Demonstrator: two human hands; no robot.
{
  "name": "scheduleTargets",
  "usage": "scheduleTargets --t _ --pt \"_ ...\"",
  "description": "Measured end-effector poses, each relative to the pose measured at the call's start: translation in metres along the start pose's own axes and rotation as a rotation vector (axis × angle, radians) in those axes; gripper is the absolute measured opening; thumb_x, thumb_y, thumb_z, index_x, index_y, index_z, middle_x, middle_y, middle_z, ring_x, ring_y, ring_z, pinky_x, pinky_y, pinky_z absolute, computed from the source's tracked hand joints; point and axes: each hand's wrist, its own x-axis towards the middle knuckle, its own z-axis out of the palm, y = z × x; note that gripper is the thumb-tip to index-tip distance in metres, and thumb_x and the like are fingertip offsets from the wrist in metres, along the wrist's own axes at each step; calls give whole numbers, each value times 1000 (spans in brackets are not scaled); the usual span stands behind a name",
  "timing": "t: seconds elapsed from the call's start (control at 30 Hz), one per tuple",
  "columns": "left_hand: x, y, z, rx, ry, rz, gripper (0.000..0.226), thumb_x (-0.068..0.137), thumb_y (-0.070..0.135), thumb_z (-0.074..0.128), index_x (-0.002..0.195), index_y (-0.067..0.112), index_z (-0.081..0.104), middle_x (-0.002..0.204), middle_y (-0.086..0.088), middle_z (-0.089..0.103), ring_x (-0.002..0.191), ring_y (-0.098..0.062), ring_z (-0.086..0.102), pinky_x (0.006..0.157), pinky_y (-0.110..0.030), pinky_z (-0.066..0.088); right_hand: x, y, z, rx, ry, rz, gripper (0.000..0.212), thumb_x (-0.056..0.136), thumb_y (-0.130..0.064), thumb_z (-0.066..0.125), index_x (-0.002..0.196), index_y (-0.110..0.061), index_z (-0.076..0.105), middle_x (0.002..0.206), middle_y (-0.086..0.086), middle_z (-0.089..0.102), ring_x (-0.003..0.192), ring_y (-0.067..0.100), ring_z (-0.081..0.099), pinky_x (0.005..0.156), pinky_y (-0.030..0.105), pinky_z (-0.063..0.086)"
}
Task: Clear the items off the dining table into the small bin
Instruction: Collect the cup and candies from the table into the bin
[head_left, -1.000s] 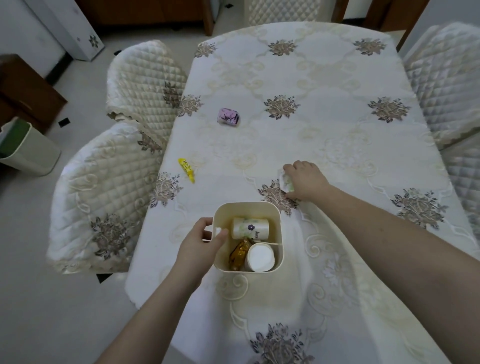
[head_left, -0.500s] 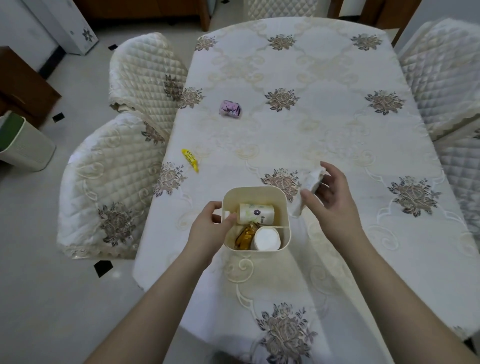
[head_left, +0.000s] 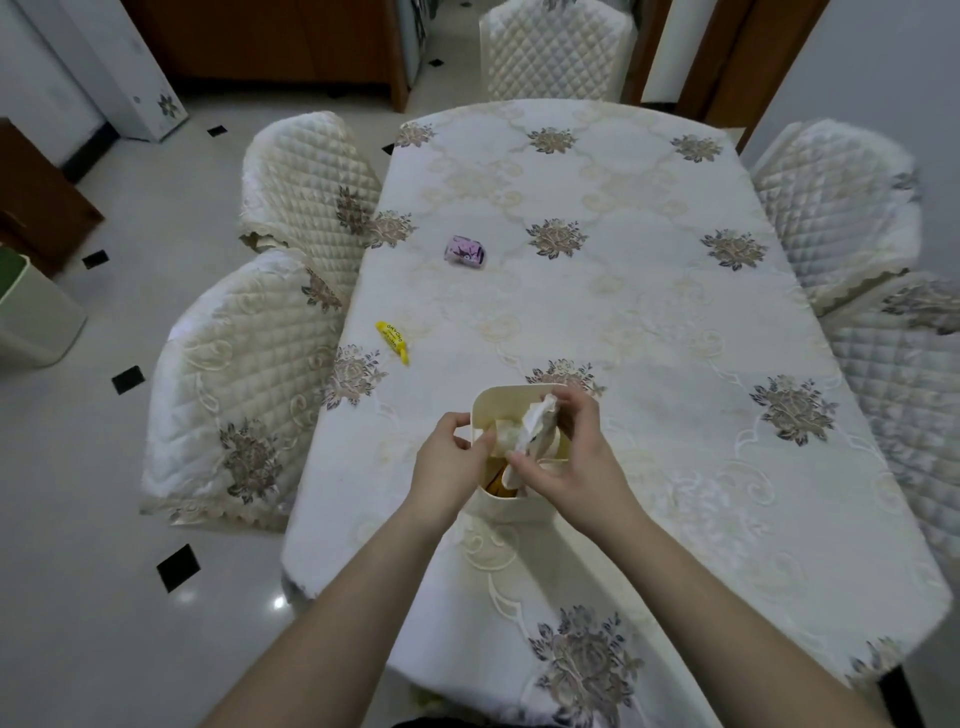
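Cream floral cloth covers the dining table (head_left: 649, 312) where we work. Our left hand (head_left: 447, 462) grips the small bin (head_left: 488, 402) by its left wall; our right hand (head_left: 571, 457) pinches a white wrapper (head_left: 537, 423) over its opening. Beyond the bin lie a yellow packet (head_left: 392, 339) and a purple packet (head_left: 465, 251).
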Motion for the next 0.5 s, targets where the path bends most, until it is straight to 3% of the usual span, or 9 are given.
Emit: scheduleTargets --t 0.13,0.2,0.3,0.4,0.5 --pt "-1 1 0 -33 12 -25 32 91 47 62 118 29 60 90 -1 68 80 -14 68 62 -28 44 -2 1 4 -61 -58 -13 83 66 -31 85 129 -33 30 133 -5 43 129 0 40 96 8 35" --pt "-1 1 0 -48 14 -22 34 91 48 60 118 28 61 89 0 69 80 -14 68 62 -28 44 -5 -1 0 -87 -52 5 86 67 -35 84 129 -47 25 133 -17 42 129 -9 36 94 2 32" --pt "0 3 -1 -41 10 -13 34 92 47 61 118 26 61 86 1 69 79 -15 69 68 -32 52 -12 -5 -11 -194 -7 22 71 79 -42 71 125 -64 21 129 -33 37 121 -20 33 89 -2 28" --pt "4 5 -5 -90 -32 -40 36 89 40 66 118 20 62 88 -5 69 87 -26 71 87 -46 59 -19 -2 -22 -392 16 14 54 89 -41 60 138 -32 37 137 -11 45 125 0 39 97 13 29" --pt "7 5 -11 -152 -80 -66 38 87 31 70 120 15 63 90 -7 69 79 -22 69 77 -39 62 -29 0 -33 -564 49 -7 51 92 -39 56 136 -17 45 142 0 45 132 16 39 106 24 28"
